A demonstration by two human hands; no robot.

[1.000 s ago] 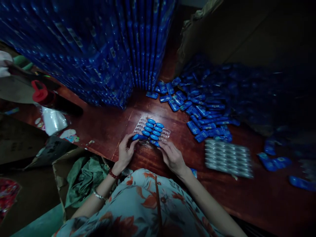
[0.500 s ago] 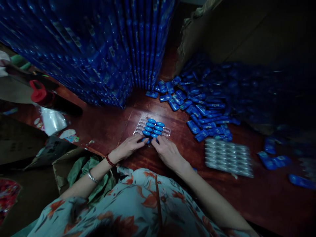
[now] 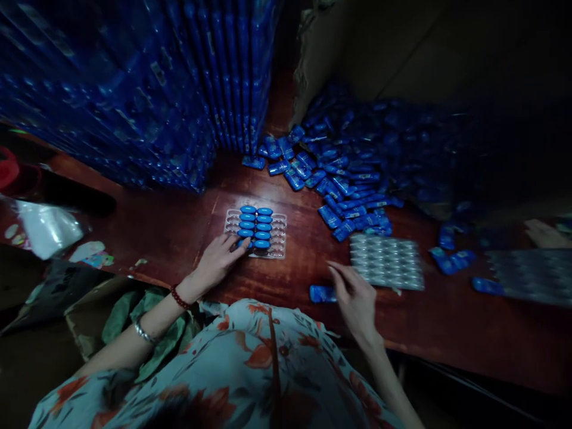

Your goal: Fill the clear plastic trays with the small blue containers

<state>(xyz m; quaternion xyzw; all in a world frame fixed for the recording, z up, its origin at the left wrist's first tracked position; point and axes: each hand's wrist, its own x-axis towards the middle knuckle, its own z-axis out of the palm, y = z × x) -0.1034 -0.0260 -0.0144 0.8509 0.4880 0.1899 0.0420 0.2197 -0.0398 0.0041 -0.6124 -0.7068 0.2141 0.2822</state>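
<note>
A clear plastic tray (image 3: 279,250) with moulded hollows lies on the table, its two middle columns filled with shiny blue capsule-shaped pieces (image 3: 263,227). My left hand (image 3: 214,262) is at its lower left corner, thumb and fingers closed about a blue piece in the lowest row; the fingers partly hide it. My right hand (image 3: 355,298) is off to the right, above the table, fingers apart with nothing visible in them. Just left of it lies a single blue wrapped packet (image 3: 320,293). A stack of clear trays (image 3: 386,261) sits beyond my right hand.
Blue packets (image 3: 339,179) are heaped at the back right before a cardboard box (image 3: 379,47). Tall stacks of blue packs (image 3: 134,107) stand at back left. A red-capped bottle (image 3: 67,190) is at left. Another person's hand (image 3: 547,232) shows at the right edge near more trays (image 3: 531,274).
My right hand has left the tray and moved right, beside the single packet. My left hand stays at the tray. The view has shifted right, bringing another person's hand into sight.
</note>
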